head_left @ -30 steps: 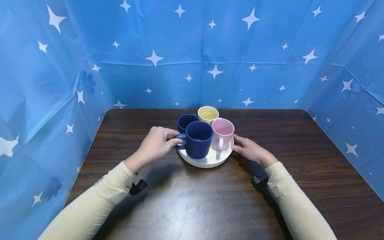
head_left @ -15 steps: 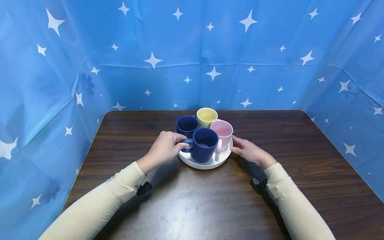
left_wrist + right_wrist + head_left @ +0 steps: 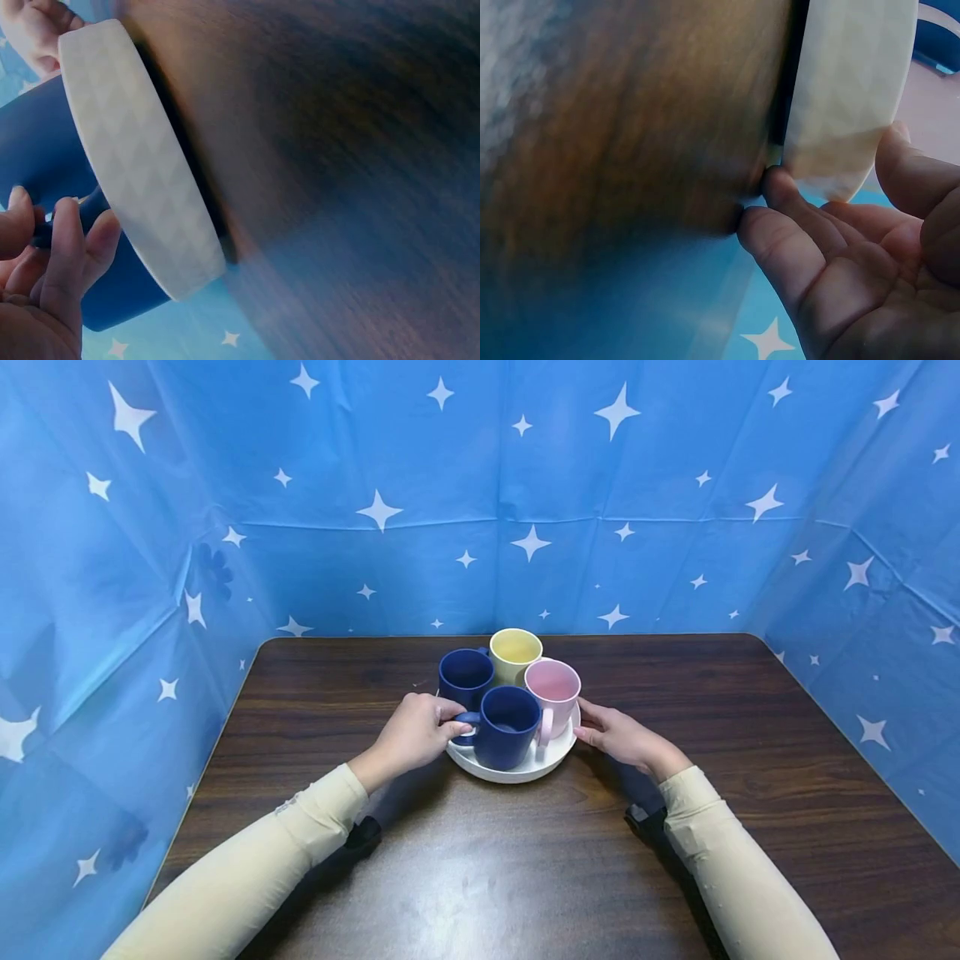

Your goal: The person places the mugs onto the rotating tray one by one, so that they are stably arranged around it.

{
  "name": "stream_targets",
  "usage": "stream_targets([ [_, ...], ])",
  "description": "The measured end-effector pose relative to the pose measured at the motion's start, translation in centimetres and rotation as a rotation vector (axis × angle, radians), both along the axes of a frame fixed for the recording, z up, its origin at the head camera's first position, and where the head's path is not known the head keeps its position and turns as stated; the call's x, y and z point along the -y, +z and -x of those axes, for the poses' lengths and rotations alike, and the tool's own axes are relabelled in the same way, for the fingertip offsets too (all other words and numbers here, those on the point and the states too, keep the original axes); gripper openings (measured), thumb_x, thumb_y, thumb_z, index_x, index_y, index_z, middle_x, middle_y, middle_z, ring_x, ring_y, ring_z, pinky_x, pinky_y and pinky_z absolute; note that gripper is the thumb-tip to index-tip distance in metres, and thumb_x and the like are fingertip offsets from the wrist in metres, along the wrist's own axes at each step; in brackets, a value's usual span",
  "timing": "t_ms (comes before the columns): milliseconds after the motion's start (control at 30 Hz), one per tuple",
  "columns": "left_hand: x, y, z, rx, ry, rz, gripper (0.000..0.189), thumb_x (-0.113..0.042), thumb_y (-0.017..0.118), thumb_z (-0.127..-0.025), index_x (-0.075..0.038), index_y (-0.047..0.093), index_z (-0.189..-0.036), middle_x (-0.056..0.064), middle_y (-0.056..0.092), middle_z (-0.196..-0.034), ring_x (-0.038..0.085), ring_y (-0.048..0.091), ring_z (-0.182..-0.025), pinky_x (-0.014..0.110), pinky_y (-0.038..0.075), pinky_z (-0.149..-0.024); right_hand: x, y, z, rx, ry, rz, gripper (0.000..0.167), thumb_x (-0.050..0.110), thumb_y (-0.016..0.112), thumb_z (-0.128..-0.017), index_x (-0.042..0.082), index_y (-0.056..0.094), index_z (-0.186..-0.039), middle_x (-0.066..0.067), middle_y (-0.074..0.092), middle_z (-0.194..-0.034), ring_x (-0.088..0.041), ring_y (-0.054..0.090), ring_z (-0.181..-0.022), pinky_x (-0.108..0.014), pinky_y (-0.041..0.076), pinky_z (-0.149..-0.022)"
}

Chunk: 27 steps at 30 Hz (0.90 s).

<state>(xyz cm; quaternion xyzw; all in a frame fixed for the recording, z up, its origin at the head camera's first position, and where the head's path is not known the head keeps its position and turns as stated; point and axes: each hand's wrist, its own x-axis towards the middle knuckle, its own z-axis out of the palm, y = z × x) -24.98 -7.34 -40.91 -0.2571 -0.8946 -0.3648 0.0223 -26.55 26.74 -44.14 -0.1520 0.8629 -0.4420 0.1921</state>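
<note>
A round white tray (image 3: 510, 775) with a faceted side (image 3: 142, 165) carries several mugs. My left hand (image 3: 412, 735) pinches the handle of the front dark blue mug (image 3: 504, 745), which stands upright at the tray's near side. Behind it is a second dark blue mug (image 3: 459, 687); a yellow mug (image 3: 504, 673) stands at the back and a pink mug (image 3: 561, 708) on the right. My right hand (image 3: 630, 742) holds the tray's right edge. In the right wrist view its thumb (image 3: 904, 169) touches the rim, with the fingers along the side and lower edge.
A dark brown wooden table (image 3: 465, 877) lies under the tray, with its back edge just behind the mugs. Blue cloth (image 3: 480, 485) with white stars closes off the back and both sides.
My left hand has moved right and slightly down, bringing the front blue mug down onto the tray. The right hand has stayed at the tray's edge.
</note>
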Motion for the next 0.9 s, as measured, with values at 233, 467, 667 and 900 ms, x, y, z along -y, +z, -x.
stream_targets([
  [233,-0.05,-0.23,0.3,-0.048,0.011,0.041,0.012,-0.018,0.076,-0.093,-0.008,0.08,-0.097,-0.001,0.071,-0.076,0.015,0.053,-0.065,0.029,0.04,-0.058,0.1,0.14,-0.06,-0.005,0.011,0.008,0.064,0.011,0.048,-0.108,0.0,0.014,-0.161,-0.029,0.032,-0.158,-0.041,0.036,-0.145,-0.055,0.034,-0.114],
  [467,-0.14,-0.32,0.33,-0.087,0.028,0.09,0.016,-0.021,0.076,-0.093,-0.009,0.08,-0.102,-0.001,0.072,-0.079,0.015,0.054,-0.067,0.029,0.042,-0.06,0.23,0.52,-0.18,0.015,-0.01,-0.023,0.064,0.013,0.048,-0.108,0.003,0.014,-0.162,-0.027,0.031,-0.16,-0.041,0.034,-0.146,-0.056,0.032,-0.115],
  [667,-0.33,-0.81,0.53,-0.138,0.018,0.138,0.02,-0.022,0.075,-0.093,-0.009,0.079,-0.108,0.003,0.076,-0.089,0.013,0.056,-0.066,0.029,0.046,-0.06,0.28,0.66,-0.18,0.017,-0.008,-0.025,0.064,0.012,0.047,-0.109,0.003,0.013,-0.162,-0.027,0.029,-0.161,-0.041,0.033,-0.146,-0.056,0.031,-0.115],
  [900,-0.31,-0.31,0.43,-0.098,0.032,0.198,0.022,-0.029,0.072,-0.096,-0.013,0.079,-0.109,-0.002,0.072,-0.081,0.013,0.055,-0.064,0.028,0.042,-0.055,0.54,0.39,-0.22,0.023,-0.017,-0.032,0.064,0.014,0.048,-0.109,0.004,0.013,-0.162,-0.027,0.03,-0.161,-0.041,0.034,-0.146,-0.056,0.031,-0.115],
])
